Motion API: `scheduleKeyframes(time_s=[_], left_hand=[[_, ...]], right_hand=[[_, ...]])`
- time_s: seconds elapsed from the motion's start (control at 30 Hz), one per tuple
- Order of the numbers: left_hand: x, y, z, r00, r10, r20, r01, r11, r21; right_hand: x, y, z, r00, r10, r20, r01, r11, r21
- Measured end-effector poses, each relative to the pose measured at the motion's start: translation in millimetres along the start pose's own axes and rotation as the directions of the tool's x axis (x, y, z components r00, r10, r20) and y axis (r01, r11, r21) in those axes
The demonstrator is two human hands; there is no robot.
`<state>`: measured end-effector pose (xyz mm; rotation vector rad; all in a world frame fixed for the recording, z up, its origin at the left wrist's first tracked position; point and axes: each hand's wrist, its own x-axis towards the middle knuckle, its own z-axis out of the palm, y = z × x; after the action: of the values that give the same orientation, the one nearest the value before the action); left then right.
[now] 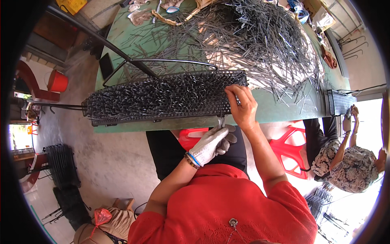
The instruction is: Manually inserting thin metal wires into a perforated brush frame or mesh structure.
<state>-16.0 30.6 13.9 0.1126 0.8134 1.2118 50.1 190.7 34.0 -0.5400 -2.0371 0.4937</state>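
A long black perforated panel [162, 97], thick with short dark bristle-like strips, lies along the near edge of the green table. Bare holes show at its right end. My right hand [243, 107], uncovered, is closed in a pinch over that end; what is between its fingertips is too small to make out. Below the panel's near edge, my left hand [215, 142] wears a white glove and is closed round a few thin, pale strips [221, 121] that point up toward the panel.
Loose dark strips [268, 36] are heaped and scattered over the green table [195, 124]. A black metal bar [101, 40] rises from the panel toward upper left. A dark flat phone-like object [106, 66] lies at the table's left. At right, another person [349, 162] handles a similar panel [340, 102]. Red stools [290, 146] stand below.
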Motion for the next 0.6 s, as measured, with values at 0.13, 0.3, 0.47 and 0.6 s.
scheduleKeyframes(time_s=[0.13, 0.3, 0.47, 0.6], left_hand=[[3, -3, -8, 0.999, -0.028, -0.03, 0.028, 1.0, 0.002], [3, -3, -5, 1.0, 0.027, -0.016, -0.028, 0.998, -0.048], [-5, 4, 0, 1.0, 0.0, 0.012, 0.0, 0.999, -0.049], [-2, -2, -11, 0.998, 0.042, 0.053, -0.042, 0.999, 0.005]], right_hand=[[0, 0, -4, 0.999, -0.036, 0.036, 0.038, 0.998, -0.04], [-5, -2, -7, 0.997, -0.059, 0.055, 0.064, 0.995, -0.083], [-7, -2, -9, 0.996, -0.045, 0.078, 0.055, 0.99, -0.128], [-3, -6, -12, 0.992, -0.061, 0.114, 0.076, 0.989, -0.128]])
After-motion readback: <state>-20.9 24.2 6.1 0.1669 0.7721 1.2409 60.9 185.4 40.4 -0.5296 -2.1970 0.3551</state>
